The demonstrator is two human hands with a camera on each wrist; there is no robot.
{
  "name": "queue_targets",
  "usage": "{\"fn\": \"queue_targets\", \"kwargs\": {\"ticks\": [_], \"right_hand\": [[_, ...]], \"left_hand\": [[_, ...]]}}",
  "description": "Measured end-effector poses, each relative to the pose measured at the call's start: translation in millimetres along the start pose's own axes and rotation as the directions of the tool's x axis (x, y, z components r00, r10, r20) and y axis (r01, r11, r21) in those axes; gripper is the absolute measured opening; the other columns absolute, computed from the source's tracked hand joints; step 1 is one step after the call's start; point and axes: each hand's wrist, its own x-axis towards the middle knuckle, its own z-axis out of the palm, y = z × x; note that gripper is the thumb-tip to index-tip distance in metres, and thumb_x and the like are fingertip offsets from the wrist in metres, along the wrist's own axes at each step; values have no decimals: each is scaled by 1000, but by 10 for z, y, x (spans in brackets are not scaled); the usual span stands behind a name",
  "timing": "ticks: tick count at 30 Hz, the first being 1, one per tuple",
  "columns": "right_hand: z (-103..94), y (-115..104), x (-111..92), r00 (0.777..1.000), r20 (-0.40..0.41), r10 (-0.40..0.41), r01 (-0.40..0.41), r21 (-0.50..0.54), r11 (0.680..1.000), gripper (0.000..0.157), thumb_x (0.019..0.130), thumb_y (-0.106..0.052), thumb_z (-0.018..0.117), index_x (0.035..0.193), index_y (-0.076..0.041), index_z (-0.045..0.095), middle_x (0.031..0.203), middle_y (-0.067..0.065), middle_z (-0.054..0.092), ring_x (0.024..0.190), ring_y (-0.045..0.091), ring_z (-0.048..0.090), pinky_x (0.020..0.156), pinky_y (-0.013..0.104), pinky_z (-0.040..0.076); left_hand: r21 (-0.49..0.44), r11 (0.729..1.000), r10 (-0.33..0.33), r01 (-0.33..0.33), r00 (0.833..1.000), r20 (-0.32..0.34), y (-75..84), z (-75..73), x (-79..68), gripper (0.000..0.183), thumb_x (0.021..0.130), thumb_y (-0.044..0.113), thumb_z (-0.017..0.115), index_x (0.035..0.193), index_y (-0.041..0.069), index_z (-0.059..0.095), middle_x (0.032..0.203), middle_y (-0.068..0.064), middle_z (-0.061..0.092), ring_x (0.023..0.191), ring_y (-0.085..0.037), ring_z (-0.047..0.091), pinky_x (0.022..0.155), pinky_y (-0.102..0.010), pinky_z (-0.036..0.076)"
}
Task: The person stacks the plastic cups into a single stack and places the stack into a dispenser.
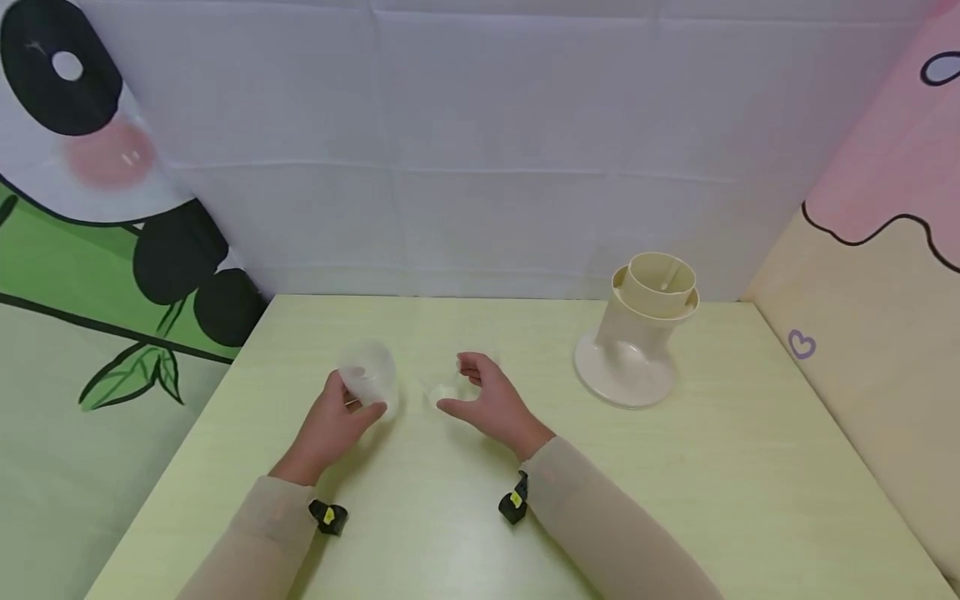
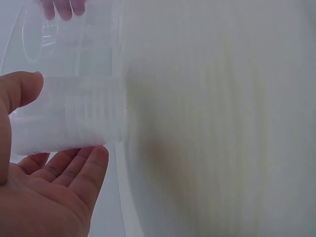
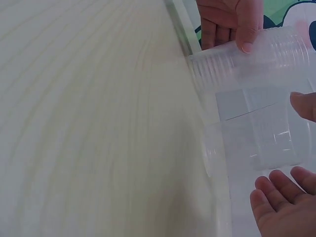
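Clear plastic cups are handled with both hands, a step judged to be their joining or parting.
For the next move, light pressure and steady alignment of the two pieces seem to be called for. At the left, ribbed cups, apparently nested, are gripped by the left hand, between thumb and fingers. Just beside them, a single cup is flanked by the right hand, thumb and fingers spread about its width; whether it is firmly pinched cannot be told. Farther right, a white stand is touched by neither hand.
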Motion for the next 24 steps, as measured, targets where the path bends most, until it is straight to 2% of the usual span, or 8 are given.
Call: {"fn": "queue_targets", "kwargs": {"ticks": [9,15,24], "right_hand": [[65,-48,94,1000,19,20,-20,9,1000,72,88,-28,84,146,-10,45,147,6,50,139,28,47,116,42,40],[101,-61,146,999,31,36,-37,22,999,78,88,-31,84,151,-11,43,147,5,50,139,27,47,115,38,40],[170,-80,177,999,32,3,-5,64,998,73,88,-31,84,146,-9,46,146,6,52,136,26,49,114,36,40]], "left_hand": [[3,1000,0,0,1000,-5,-18,4,10,79,97,27,73,151,-2,23,153,-30,39,139,-47,45,109,-57,45],[5,1000,-4,4,1000,-9,-1,-14,-21,78,97,26,72,151,-1,23,153,-30,39,139,-46,45,109,-57,44],[23,1000,-13,13,1000,-9,59,-40,-65,79,98,28,72,151,-1,22,153,-29,39,140,-47,44,110,-57,44]]}}
